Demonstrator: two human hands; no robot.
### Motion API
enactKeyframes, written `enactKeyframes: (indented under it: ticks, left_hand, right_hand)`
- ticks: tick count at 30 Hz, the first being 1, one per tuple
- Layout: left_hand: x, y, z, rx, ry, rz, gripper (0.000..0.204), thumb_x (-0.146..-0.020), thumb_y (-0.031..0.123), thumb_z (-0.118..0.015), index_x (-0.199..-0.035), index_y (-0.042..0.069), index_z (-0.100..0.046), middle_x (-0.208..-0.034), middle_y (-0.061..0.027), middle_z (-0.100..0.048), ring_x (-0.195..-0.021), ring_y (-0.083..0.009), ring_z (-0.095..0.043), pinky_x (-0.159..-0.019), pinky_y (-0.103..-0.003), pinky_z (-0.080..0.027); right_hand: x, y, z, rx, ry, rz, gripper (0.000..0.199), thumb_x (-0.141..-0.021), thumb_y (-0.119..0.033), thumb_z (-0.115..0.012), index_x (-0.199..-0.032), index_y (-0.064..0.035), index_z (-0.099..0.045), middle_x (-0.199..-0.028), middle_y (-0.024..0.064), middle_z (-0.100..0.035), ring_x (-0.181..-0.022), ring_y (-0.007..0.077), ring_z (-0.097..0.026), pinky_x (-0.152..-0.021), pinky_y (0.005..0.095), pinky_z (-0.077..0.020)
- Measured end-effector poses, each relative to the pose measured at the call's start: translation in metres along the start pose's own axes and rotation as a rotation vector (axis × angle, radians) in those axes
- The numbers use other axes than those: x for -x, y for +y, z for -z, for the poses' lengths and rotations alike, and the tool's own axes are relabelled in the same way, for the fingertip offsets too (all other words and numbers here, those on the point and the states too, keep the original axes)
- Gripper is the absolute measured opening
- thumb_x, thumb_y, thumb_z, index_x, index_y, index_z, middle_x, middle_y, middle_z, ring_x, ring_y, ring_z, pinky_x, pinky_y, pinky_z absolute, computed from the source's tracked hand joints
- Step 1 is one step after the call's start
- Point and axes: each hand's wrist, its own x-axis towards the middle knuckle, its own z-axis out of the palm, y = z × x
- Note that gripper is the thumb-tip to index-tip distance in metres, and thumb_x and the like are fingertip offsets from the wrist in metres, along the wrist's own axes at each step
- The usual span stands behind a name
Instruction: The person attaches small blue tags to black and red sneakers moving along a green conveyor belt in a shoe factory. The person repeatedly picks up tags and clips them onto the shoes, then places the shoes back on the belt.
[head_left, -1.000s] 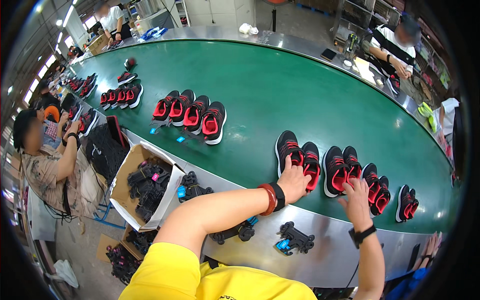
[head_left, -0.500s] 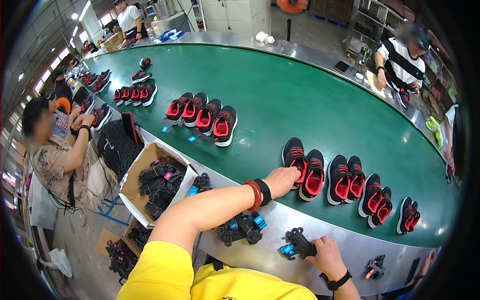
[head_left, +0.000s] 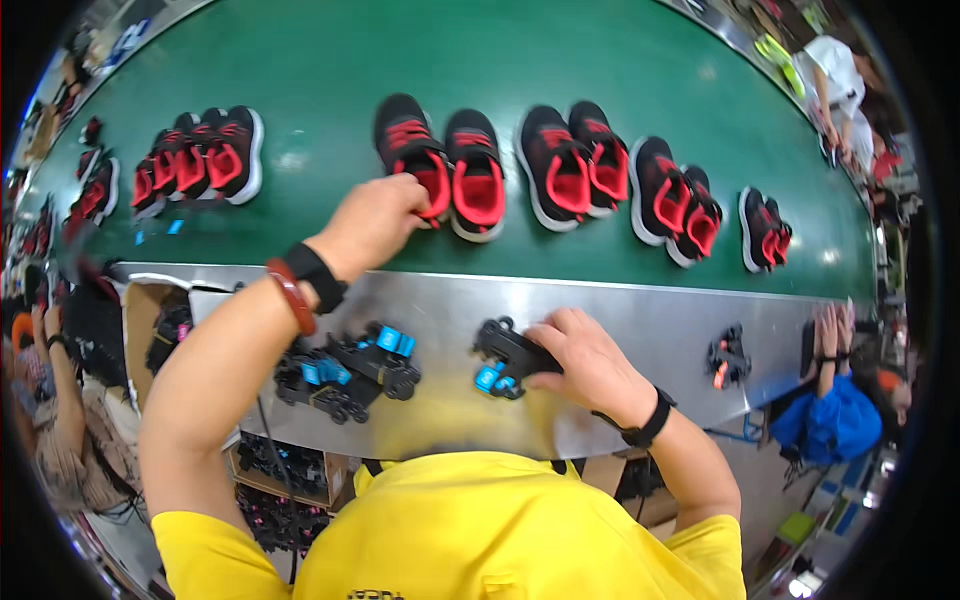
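My left hand (head_left: 378,225) reaches over the green surface and grips the heel collar of a black sneaker with red lining (head_left: 408,135). Its fingertips go partly out of sight at the shoe opening. The matching sneaker (head_left: 475,180) stands just right of it, toe pointing away. Lower down, my right hand (head_left: 590,360) is closed around one end of a small bundle of black plastic shoe hangers with blue tags (head_left: 505,355), low over the metal ledge. More black hangers with blue tags (head_left: 345,375) lie heaped on the ledge to the left.
Other sneaker pairs (head_left: 560,165) line the green belt (head_left: 640,60) to the right, with a group (head_left: 200,155) at the left. A hanger with an orange tag (head_left: 728,358) lies on the metal ledge (head_left: 620,300). Boxes of hangers (head_left: 285,465) stand below. Co-workers' hands (head_left: 830,330) show at right.
My view has tilted down and turned, so the belt and shoes appear higher and further left. My left hand stays on the sneaker's heel, my right hand on the hangers.
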Motion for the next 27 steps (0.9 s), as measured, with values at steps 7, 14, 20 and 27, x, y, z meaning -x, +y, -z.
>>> enactKeyframes:
  ticks: [7, 14, 20, 27]
  left_hand:
    - [0.0, 0.005, 0.014, -0.015, -0.078, -0.013, 0.014, -0.075, 0.004, -0.072, -0.088, 0.003, -0.066, -0.088, -0.0125, -0.063, -0.082, -0.0354, -0.063, -0.072, -0.043, -0.051]
    - [0.014, -0.001, 0.022, -0.055, -0.148, -0.078, 0.011, -0.079, 0.005, -0.067, -0.09, 0.004, -0.066, -0.091, -0.012, -0.063, -0.082, -0.0351, -0.064, -0.072, -0.043, -0.053]
    - [0.022, 0.004, 0.02, -0.046, -0.096, -0.043, 0.01, -0.082, 0.005, -0.064, -0.092, 0.005, -0.064, -0.092, -0.011, -0.063, -0.079, -0.034, -0.065, -0.068, -0.042, -0.054]
    - [0.022, 0.005, 0.014, -0.059, -0.04, -0.035, 0.009, -0.081, 0.007, -0.067, -0.089, 0.005, -0.063, -0.089, -0.0099, -0.063, -0.075, -0.0336, -0.065, -0.066, -0.042, -0.054]
  right_hand:
    - [-0.003, 0.002, -0.007, 0.048, 0.052, -0.016, 0.037, -0.069, -0.015, -0.081, -0.1, -0.0057, -0.064, -0.096, 0.0104, -0.059, -0.092, 0.0306, -0.055, -0.08, 0.0406, -0.0457]
    - [-0.005, 0.013, 0.003, -0.269, 0.084, -0.077, 0.016, -0.073, -0.012, -0.078, -0.082, -0.006, -0.065, -0.078, 0.0094, -0.063, -0.081, 0.0319, -0.056, -0.075, 0.0411, -0.0459]
    - [-0.05, -0.016, 0.035, -0.793, -0.082, -0.376, 0.029, -0.097, -0.01, -0.051, -0.126, -0.003, -0.05, -0.079, 0.0065, -0.067, -0.058, 0.0125, -0.063, -0.053, 0.0273, -0.0504]
    - [-0.099, -0.022, 0.021, -0.871, 0.006, -0.321, 0.043, -0.101, -0.007, -0.046, -0.144, -0.0046, -0.042, -0.08, 0.0041, -0.064, -0.056, 0.0093, -0.059, -0.052, 0.0249, -0.0492]
